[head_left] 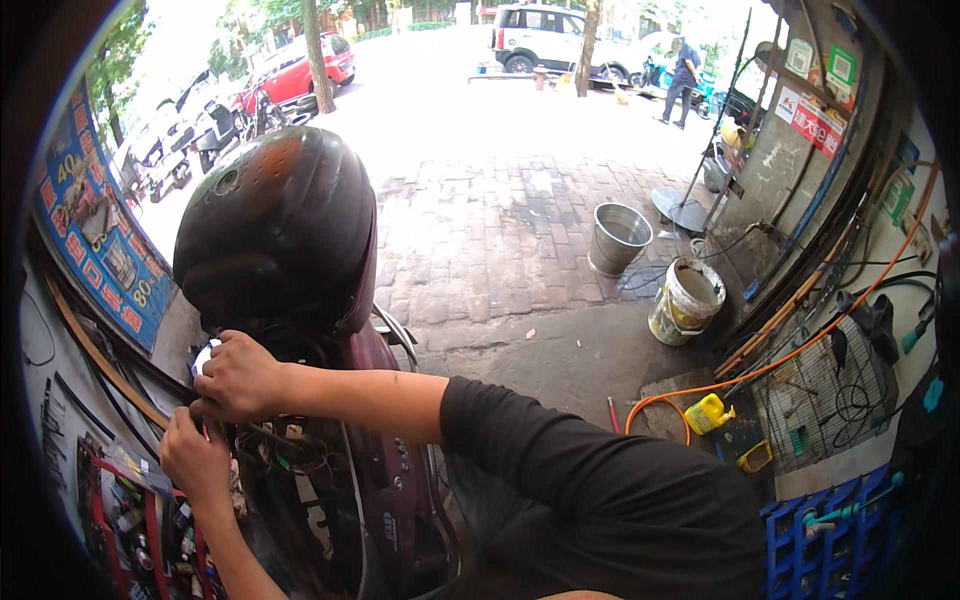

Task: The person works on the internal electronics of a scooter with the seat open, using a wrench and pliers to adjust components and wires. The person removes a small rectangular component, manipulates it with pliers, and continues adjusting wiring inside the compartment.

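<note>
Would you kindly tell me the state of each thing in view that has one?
Left bare hand: fingers bent, hold unclear
Right bare hand: fingers bent, hold unclear
Rounded black scooter case: apparently shut
Dark red scooter body: wiring exposed
Grey metal bucket: upright, uncovered
Stained white bucket: upright, uncovered
Orange hose: loosely looped

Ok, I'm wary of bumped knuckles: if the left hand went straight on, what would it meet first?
Probably the right hand, just above the left hand in the picture, though their depth is unclear.

1 head-worn fisheye view looks down from close above the hands [240, 378] and outward over the brick paving [480, 240].
</note>
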### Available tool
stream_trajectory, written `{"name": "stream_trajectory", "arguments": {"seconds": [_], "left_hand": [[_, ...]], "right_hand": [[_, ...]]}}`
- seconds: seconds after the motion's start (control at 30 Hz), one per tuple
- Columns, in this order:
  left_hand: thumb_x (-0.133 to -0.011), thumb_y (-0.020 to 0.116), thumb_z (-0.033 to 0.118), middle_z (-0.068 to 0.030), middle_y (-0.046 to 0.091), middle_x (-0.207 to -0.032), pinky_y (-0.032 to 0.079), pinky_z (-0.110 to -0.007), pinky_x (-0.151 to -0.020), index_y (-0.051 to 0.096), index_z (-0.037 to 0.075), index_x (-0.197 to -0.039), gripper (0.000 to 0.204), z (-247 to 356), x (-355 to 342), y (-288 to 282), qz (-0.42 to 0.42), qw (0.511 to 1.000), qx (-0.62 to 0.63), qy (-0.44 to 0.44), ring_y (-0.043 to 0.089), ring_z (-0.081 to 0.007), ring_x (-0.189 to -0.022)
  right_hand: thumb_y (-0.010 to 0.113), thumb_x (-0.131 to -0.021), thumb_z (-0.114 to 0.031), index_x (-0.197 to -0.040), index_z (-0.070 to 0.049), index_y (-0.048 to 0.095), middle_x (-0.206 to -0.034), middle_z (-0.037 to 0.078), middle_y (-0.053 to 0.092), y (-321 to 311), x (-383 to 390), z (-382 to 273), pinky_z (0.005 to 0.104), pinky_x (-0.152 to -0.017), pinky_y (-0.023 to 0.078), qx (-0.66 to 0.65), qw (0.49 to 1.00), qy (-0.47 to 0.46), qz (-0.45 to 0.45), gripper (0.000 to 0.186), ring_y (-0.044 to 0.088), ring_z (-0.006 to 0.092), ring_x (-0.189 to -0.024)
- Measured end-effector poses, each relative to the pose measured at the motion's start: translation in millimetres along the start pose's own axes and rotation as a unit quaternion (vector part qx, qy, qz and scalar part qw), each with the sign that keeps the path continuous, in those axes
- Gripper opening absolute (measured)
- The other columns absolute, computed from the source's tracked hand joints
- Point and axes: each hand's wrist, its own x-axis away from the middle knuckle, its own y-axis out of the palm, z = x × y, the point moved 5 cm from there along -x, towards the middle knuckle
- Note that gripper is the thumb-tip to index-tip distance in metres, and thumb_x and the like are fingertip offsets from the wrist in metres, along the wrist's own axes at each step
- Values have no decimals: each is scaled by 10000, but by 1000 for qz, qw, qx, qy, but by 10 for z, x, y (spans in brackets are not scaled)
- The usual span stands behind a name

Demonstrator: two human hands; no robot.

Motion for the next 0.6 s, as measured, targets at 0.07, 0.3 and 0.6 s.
{"name": "stream_trajectory", "arguments": {"seconds": [0.07, 0.3, 0.6], "left_hand": [[-948, 624, 299, -220, 650, -854, 490, -524, -738, 558, 8, -922, 299, -4, 23, -52, -14, 1000, -9, -8, 643, -439, -829], [-935, 653, 312, -222, 670, -897, 520, -500, -725, 591, 2, -1053, 337, 118, 50, -186, -67, 996, -42, -28, 673, -420, -829], [-934, 661, 344, -222, 677, -985, 547, -463, -714, 568, -28, -1294, 527, 411, 104, -362, -82, 995, -56, -26, 696, -390, -844]], "right_hand": [[743, -773, -388, -573, -118, 599, -545, 41, 574, -3, -22, -8, 410, -646, 387, -14, 1000, -14, -6, 367, 578, 258, -574], [726, -821, -375, -596, -118, 614, -570, 31, 582, 27, -63, 61, 413, -728, 377, -42, 999, -4, -8, 359, 527, 257, -584], [643, -922, -303, -632, -82, 641, -627, 66, 580, 174, -46, 170, 464, -886, 352, -119, 992, 20, 25, 365, 530, 280, -768]]}}
